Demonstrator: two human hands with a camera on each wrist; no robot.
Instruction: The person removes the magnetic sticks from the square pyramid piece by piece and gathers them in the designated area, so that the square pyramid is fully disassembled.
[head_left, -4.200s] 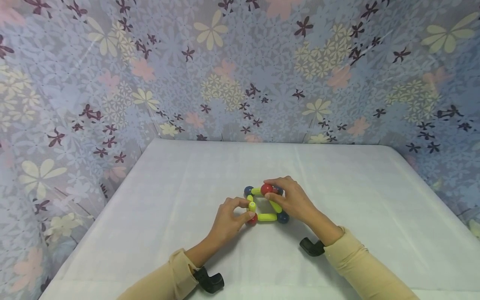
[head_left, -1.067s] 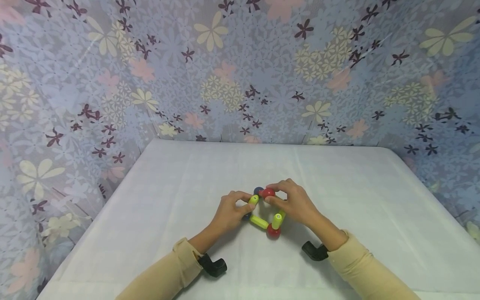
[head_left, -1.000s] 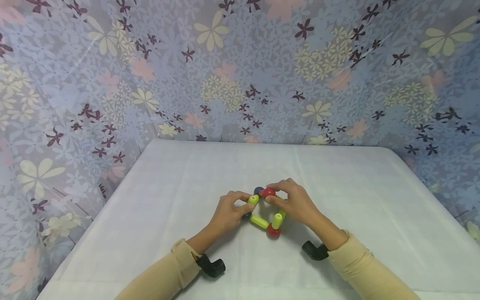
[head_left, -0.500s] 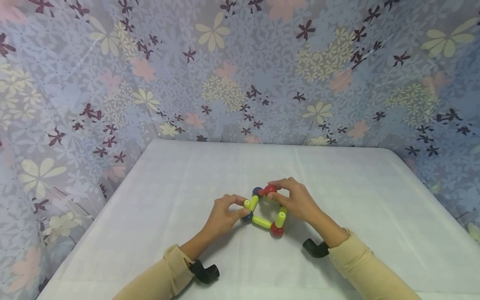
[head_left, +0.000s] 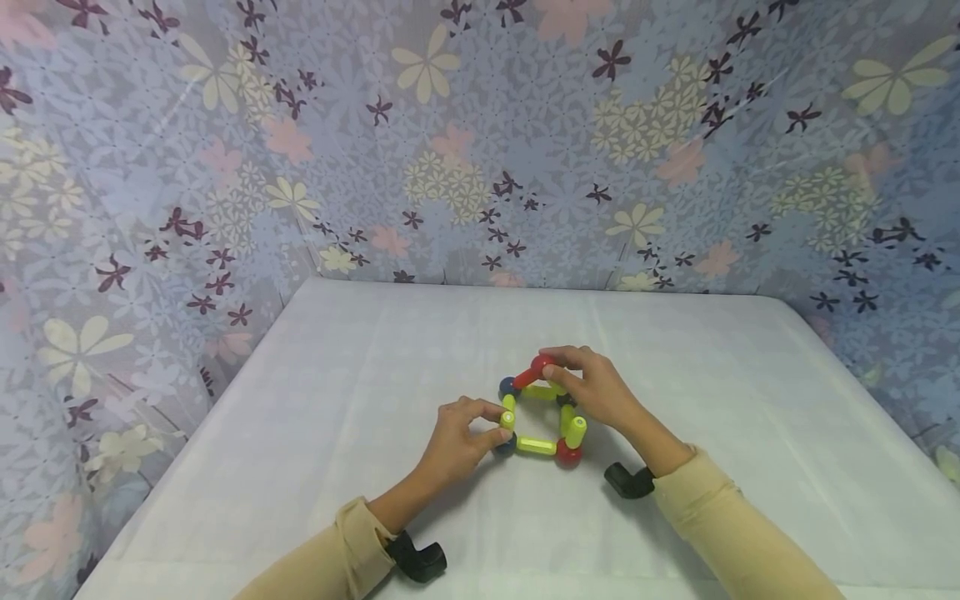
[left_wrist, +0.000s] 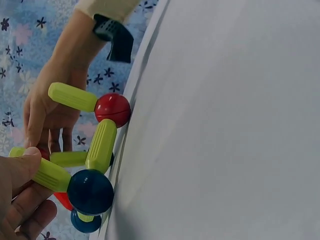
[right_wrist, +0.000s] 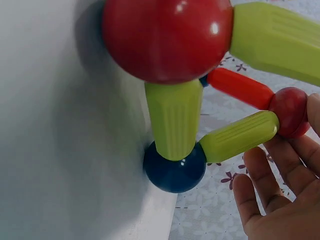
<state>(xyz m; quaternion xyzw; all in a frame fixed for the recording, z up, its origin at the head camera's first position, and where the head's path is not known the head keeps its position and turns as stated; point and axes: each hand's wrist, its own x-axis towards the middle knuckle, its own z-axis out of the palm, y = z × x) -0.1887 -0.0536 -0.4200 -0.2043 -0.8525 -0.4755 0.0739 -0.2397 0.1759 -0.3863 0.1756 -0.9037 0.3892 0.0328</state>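
A magnetic rod-and-ball frame stands on the white table, its base a square of yellow-green rods. My left hand [head_left: 453,442] pinches an upright yellow-green rod [left_wrist: 52,175] on the front-left blue ball [left_wrist: 91,192]. The thumb and fingers of my right hand [head_left: 596,387] grip a raised red ball [head_left: 542,365] at the back. From that ball a red rod [head_left: 525,378] slopes to the back-left blue ball [head_left: 509,387]; a yellow-green rod [right_wrist: 240,136] slopes to the back-right blue ball [right_wrist: 175,167]. At front right, a red ball [head_left: 568,452] bears another upright yellow-green rod [head_left: 576,432].
The white-covered table [head_left: 360,350] extends around the frame. Flowered cloth [head_left: 480,142] hangs behind and beside it. Black curved pieces, one at the left wrist [head_left: 418,562] and one at the right [head_left: 630,482], jut from the sleeves.
Over about four seconds the frame has turned counterclockwise, and my left hand has gone from the red ball's rod to one on a blue ball. Lately my right hand has shifted backward with its ball.
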